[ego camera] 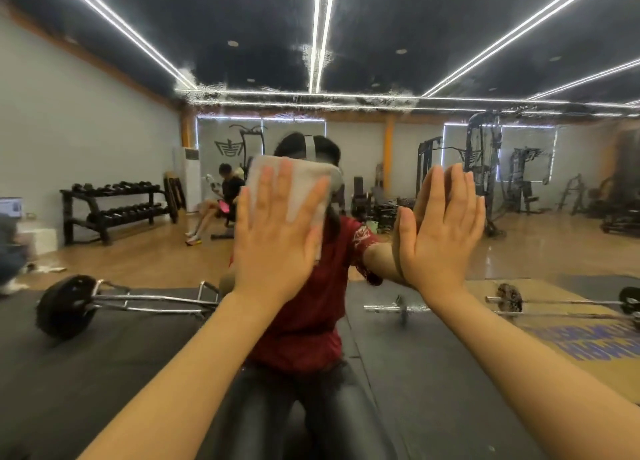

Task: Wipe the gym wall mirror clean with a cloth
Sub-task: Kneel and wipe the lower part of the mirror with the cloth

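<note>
Left hand (277,231) flat on cloth (304,189), right hand (440,231) open against mirror (104,120) (bracing); best pressed evenly, overlapping strokes toward streaky band above

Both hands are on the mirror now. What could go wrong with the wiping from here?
The bare right hand lies flat on the mirror and may leave fresh prints. The cloth is only pressed by the left hand's straight fingers, so it could slip. The wet streaks above may dry into marks.
</note>
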Tool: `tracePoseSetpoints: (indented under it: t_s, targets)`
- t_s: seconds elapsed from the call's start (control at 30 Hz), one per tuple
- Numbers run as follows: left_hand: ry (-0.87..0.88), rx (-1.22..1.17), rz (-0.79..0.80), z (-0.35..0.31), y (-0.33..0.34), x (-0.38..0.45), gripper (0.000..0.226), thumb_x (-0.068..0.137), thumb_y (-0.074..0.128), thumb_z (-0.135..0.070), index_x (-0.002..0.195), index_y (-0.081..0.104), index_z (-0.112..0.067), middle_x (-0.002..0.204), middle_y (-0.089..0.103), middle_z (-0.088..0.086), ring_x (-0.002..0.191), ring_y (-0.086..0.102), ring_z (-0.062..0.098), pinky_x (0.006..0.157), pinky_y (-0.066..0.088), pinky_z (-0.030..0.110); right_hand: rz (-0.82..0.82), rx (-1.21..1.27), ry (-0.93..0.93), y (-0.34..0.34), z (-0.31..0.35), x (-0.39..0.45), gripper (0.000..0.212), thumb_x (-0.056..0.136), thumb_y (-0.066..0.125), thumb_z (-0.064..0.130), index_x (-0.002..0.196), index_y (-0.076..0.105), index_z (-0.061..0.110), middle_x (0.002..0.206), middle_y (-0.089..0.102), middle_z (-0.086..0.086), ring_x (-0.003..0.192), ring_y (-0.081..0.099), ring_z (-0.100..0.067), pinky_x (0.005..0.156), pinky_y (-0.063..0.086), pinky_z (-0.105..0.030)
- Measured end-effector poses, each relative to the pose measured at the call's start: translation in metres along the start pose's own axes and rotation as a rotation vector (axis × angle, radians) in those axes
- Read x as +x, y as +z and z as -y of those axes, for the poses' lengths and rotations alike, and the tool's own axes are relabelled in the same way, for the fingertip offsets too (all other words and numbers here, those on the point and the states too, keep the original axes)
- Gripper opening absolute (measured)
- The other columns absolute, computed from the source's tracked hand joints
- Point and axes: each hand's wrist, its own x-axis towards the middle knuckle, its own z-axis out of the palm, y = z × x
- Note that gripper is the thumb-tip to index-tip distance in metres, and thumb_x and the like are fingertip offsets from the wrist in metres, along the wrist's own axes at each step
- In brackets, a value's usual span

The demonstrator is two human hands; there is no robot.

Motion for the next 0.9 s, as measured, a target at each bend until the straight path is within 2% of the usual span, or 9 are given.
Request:
tracePoseSetpoints:
  t_s: [0.1,0.2,0.33,0.47,0.63,0.73,0.9]
  targets:
    - [-0.094,0.009,0.017,0.022,-0.002,-0.009,0.058,0.102,0.024,-0.045,0.158,0.009,-0.036,0.165,0.001,0.017,0.152,0.000,0.036,0.121,0.002,0.055,-0.003,-0.009,-0.001,0.001,0.000,0.000,0.066,0.103,0.026,0.048,0.155,0.028,0.008,0.161,0.024,-0.017,0.149,0.019,-0.032,0.120,0.016,-0.054]
    - [-0.152,-0.022,0.015,0.003,-0.001,-0.004,0.058,0.102,0.025,-0.044,0.158,0.012,-0.037,0.165,0.000,0.017,0.152,-0.002,0.036,0.120,-0.001,0.054,0.001,-0.012,0.001,0.001,-0.001,0.000,0.066,0.102,0.026,0.048,0.155,0.028,0.008,0.160,0.024,-0.018,0.149,0.019,-0.032,0.120,0.017,-0.054]
    - [0.025,-0.012,0.031,-0.037,0.006,-0.005,0.057,0.102,0.028,-0.043,0.158,0.017,-0.034,0.165,0.004,0.016,0.152,0.003,0.036,0.121,-0.003,0.051,0.004,-0.006,-0.005,0.001,0.000,0.000,0.066,0.102,0.026,0.048,0.155,0.027,0.008,0.161,0.024,-0.018,0.149,0.018,-0.032,0.120,0.016,-0.054]
    - [0.092,0.021,0.047,-0.020,0.003,-0.010,0.057,0.103,0.029,-0.044,0.158,0.017,-0.035,0.165,0.006,0.014,0.152,0.006,0.034,0.122,0.002,0.050,0.002,-0.013,-0.005,0.000,-0.001,0.000,0.066,0.103,0.027,0.048,0.155,0.028,0.008,0.160,0.024,-0.018,0.149,0.019,-0.032,0.120,0.016,-0.053]
    - [-0.116,0.022,0.037,0.045,-0.005,-0.048,0.060,0.100,0.031,-0.043,0.157,0.013,-0.036,0.165,0.004,0.018,0.152,0.002,0.036,0.120,0.005,0.056,-0.002,-0.019,0.002,0.001,0.000,0.000,0.067,0.103,0.024,0.050,0.155,0.028,0.008,0.161,0.024,-0.017,0.149,0.019,-0.032,0.121,0.014,-0.052]
    - [-0.203,-0.016,0.042,0.033,-0.005,-0.046,0.062,0.099,0.032,-0.041,0.157,0.012,-0.036,0.165,0.002,0.018,0.152,-0.001,0.037,0.119,0.003,0.057,-0.001,-0.021,0.008,0.001,0.001,-0.001,0.067,0.103,0.023,0.050,0.155,0.028,0.008,0.161,0.024,-0.017,0.149,0.018,-0.031,0.122,0.013,-0.050]
    - [0.139,0.008,0.027,-0.013,0.001,-0.003,0.056,0.102,0.035,-0.041,0.156,0.024,-0.036,0.165,0.011,0.015,0.152,0.006,0.034,0.122,0.003,0.052,-0.007,-0.017,0.002,0.001,0.000,-0.001,0.067,0.103,0.022,0.051,0.154,0.029,0.008,0.161,0.024,-0.017,0.149,0.018,-0.031,0.122,0.013,-0.050]
